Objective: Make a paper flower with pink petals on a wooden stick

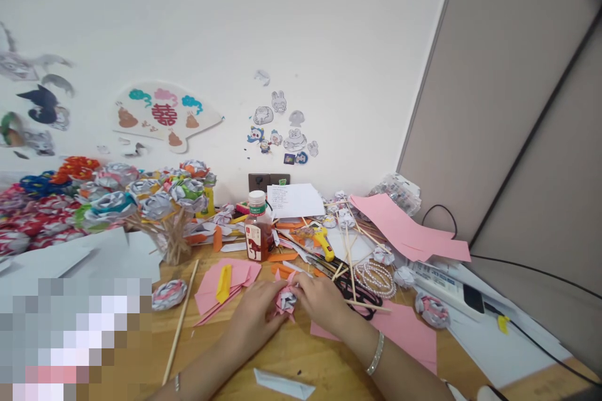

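Both my hands meet over the wooden desk (301, 351) around a small pink and white paper flower (286, 301). My left hand (256, 313) curls round its left side and my right hand (320, 301) pinches its upper right edge; both are closed on it. A silver bracelet (375, 354) sits on my right wrist. Pink paper sheets (226, 282) with a yellow strip lie just left of my hands. A thin wooden stick (181, 319) lies further left.
A red-labelled bottle (258, 229) stands behind my hands. Paper roses on sticks (155, 207) fill the back left. A yellow cutter (324, 244), a pearl bracelet (376, 279), sticks and scraps crowd the middle. Large pink paper (404, 229) and a cable lie right. A folded white paper (282, 383) sits near the front edge.
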Demonstrator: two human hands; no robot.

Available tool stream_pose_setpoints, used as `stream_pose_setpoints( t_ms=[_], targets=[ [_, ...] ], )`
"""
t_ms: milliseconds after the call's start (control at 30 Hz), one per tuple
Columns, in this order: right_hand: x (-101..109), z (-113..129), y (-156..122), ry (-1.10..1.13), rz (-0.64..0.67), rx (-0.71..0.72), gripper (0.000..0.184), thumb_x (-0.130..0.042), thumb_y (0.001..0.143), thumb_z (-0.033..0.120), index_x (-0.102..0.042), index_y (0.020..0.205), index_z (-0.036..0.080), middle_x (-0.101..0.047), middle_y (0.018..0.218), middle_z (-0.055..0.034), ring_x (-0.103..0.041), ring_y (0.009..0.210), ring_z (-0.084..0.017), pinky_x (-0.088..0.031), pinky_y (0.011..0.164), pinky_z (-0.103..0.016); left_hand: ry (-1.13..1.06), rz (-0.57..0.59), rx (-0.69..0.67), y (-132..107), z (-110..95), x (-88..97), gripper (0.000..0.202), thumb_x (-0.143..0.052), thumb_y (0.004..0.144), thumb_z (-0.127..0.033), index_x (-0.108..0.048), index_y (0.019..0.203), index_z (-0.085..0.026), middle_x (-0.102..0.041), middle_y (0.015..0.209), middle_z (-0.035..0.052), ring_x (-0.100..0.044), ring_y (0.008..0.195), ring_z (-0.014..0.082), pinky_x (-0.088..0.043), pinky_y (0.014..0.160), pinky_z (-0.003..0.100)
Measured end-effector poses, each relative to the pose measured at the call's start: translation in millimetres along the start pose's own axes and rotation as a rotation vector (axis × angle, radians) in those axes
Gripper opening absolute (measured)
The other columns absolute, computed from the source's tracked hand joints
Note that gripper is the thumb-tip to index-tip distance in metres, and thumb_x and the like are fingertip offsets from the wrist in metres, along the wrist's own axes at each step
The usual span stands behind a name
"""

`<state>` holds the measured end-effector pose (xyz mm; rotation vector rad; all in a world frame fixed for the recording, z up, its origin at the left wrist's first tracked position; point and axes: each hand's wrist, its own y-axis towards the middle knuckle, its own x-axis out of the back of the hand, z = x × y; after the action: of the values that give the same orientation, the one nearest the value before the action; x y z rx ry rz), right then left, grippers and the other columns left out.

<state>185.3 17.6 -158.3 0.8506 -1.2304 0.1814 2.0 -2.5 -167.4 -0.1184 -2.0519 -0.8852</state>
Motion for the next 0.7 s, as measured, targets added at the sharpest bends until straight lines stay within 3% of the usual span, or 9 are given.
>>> stream_pose_setpoints(
  t_ms=[133,400,533,700],
  targets=[
    [3,2,0,0.067,0.045,-0.079,0.009,-0.048,0.091,0.023,-0.054,0.091,0.016,-0.067,0.074,-0.0019,-0.063,0.062,-0.017,-0.035,0.052,-0.024,0.014,-0.011,-0.01,1,-1,0.8,0.04,-0.065,0.071,-0.025,-0.058,0.11,-0.024,-0.069,0.096,0.0059,-0.063,0.088,0.0232,-0.049,0.076,0.033],
    [17,4,1,0.561,0.071,-0.163,0.006,-0.053,0.086,0.02,-0.058,0.086,0.02,-0.067,0.082,0.0007,-0.061,0.074,-0.014,-0.04,0.062,-0.021,0.026,-0.045,-0.065,2,-5,4.4,0.036,-0.066,0.071,-0.026,-0.058,0.106,-0.022,-0.069,0.09,0.0063,-0.062,0.083,0.0224,-0.049,0.072,0.032],
    [19,5,2,0.553,0.051,-0.181,0.009,-0.051,0.087,0.018,-0.059,0.084,0.02,-0.067,0.08,0.0008,-0.06,0.073,-0.014,-0.039,0.062,-0.022,0.031,-0.039,-0.063,3,-6,5.7,0.036,-0.066,0.071,-0.024,-0.058,0.106,-0.021,-0.068,0.088,0.0062,-0.062,0.082,0.0224,-0.049,0.072,0.032],
    [15,4,1,0.344,0.046,-0.158,0.009,-0.05,0.088,0.02,-0.059,0.088,0.02,-0.068,0.078,-0.0008,-0.061,0.068,-0.016,-0.034,0.057,-0.023,0.027,-0.012,-0.044,3,-7,5.3,0.038,-0.066,0.071,-0.023,-0.058,0.108,-0.022,-0.068,0.091,0.0064,-0.062,0.084,0.023,-0.048,0.073,0.033]
  ],
)
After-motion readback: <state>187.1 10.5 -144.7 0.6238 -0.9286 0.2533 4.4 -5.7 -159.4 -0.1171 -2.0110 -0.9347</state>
